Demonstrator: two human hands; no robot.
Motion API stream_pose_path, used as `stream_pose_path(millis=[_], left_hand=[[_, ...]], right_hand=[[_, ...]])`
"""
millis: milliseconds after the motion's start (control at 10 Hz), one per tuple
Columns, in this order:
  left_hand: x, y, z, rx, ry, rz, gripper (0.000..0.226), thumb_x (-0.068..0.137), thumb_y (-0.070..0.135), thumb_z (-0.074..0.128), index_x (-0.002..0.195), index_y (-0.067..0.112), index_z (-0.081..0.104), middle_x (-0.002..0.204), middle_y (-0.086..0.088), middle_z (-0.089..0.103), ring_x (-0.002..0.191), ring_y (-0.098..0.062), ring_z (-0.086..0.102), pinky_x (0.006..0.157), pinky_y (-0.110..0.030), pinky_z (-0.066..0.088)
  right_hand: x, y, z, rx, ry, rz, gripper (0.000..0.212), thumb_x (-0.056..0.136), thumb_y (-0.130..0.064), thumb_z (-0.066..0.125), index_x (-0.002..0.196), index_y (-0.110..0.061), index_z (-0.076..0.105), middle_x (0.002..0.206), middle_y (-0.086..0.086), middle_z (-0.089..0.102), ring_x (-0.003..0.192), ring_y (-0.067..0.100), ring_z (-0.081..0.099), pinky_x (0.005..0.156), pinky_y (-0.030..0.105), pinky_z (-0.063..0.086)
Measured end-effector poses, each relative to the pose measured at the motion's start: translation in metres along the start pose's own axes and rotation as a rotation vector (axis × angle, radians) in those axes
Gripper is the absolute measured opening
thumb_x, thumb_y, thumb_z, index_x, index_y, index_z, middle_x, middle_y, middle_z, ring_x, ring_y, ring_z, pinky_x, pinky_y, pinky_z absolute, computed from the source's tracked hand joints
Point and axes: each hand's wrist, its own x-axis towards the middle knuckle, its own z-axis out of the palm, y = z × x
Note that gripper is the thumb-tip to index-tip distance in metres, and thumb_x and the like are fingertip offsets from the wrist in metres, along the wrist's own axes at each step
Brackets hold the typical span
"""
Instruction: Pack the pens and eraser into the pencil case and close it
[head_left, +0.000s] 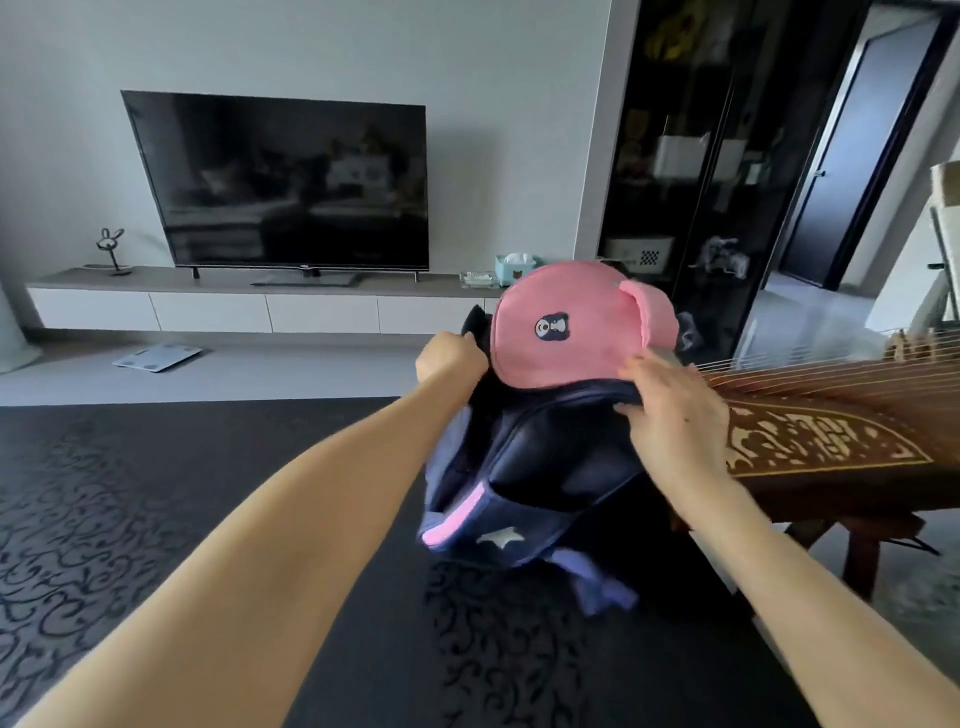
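1. The backpack (545, 467), dark blue with pink trim, stands on the dark patterned table (208, 519), just beside a wooden stringed instrument (831, 415).
2. The left hand (449, 358) is closed round dark fabric at the top rear of the backpack; its fingers are curled tight on that fabric.
3. The right hand (675, 415) is set on the zipped rim at the front of the backpack, and the rim is pinched between thumb and fingers.
4. A pink pouch (561, 332) with a small animal patch and a flap at one side stands at the top of the backpack, between the two hands. It is probably the pencil case, but the view does not settle whether it is a separate item or a panel of the bag.
5. No pens and no eraser are in view.
6. The step in hand is judged to be preparatory: the bag is being held open or steadied so that the items can be reached. Packing is not yet begun.
7. The next move calls for the pink pouch to be freed and laid flat on the table, its zip located, and the pens and eraser found.
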Motion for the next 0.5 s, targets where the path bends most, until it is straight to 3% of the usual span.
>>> stream_pose_path(millis=[100, 200, 300, 400, 500], left_hand=[[-0.001, 0.016, 0.027, -0.171, -0.09, 0.019, 0.043, 0.096, 0.027, 0.033, 0.115, -0.004, 0.055, 0.119, -0.021, 0.06, 0.11, -0.035, 0.056, 0.09, -0.035, 0.044], [-0.009, 0.027, 0.046, -0.155, -0.267, 0.145, 0.043, 0.094, 0.031, 0.036, 0.12, 0.002, 0.054, 0.123, -0.02, 0.058, 0.11, -0.035, 0.055, 0.092, -0.035, 0.045], [-0.02, 0.021, 0.057, -0.132, -0.413, 0.273, 0.041, 0.096, 0.034, 0.035, 0.128, 0.015, 0.053, 0.127, -0.014, 0.056, 0.113, -0.033, 0.054, 0.095, -0.036, 0.043], [-0.023, 0.002, 0.064, -0.23, -0.55, 0.265, 0.032, 0.096, 0.033, 0.037, 0.12, 0.026, 0.057, 0.102, -0.011, 0.059, 0.08, -0.027, 0.053, 0.068, -0.029, 0.045], [-0.019, -0.011, 0.053, -0.284, -0.545, 0.255, 0.025, 0.096, 0.034, 0.039, 0.111, 0.027, 0.058, 0.091, 0.003, 0.059, 0.067, -0.013, 0.046, 0.057, -0.023, 0.043]], right_hand=[[0.03, 0.038, 0.001, 0.021, -0.163, 0.028, 0.032, 0.073, -0.008, 0.074, 0.103, -0.008, 0.062, 0.109, 0.009, 0.065, 0.096, 0.035, 0.06, 0.087, 0.043, 0.045], [0.05, 0.07, 0.007, 0.121, -0.33, 0.119, 0.04, 0.083, -0.01, 0.066, 0.121, -0.009, 0.054, 0.123, 0.015, 0.058, 0.109, 0.037, 0.054, 0.089, 0.044, 0.043], [0.049, 0.098, 0.021, -0.122, -0.453, 0.248, 0.046, 0.088, -0.027, 0.06, 0.129, -0.018, 0.041, 0.123, 0.015, 0.056, 0.11, 0.037, 0.053, 0.089, 0.048, 0.045], [0.036, 0.122, 0.02, -0.349, -0.597, 0.421, 0.062, 0.091, -0.039, 0.052, 0.14, -0.021, 0.02, 0.137, 0.017, 0.045, 0.123, 0.04, 0.042, 0.098, 0.058, 0.037], [0.025, 0.11, 0.018, -0.498, -0.532, 0.38, 0.072, 0.091, -0.037, 0.052, 0.146, -0.02, 0.009, 0.142, 0.02, 0.039, 0.128, 0.041, 0.038, 0.104, 0.058, 0.031]])
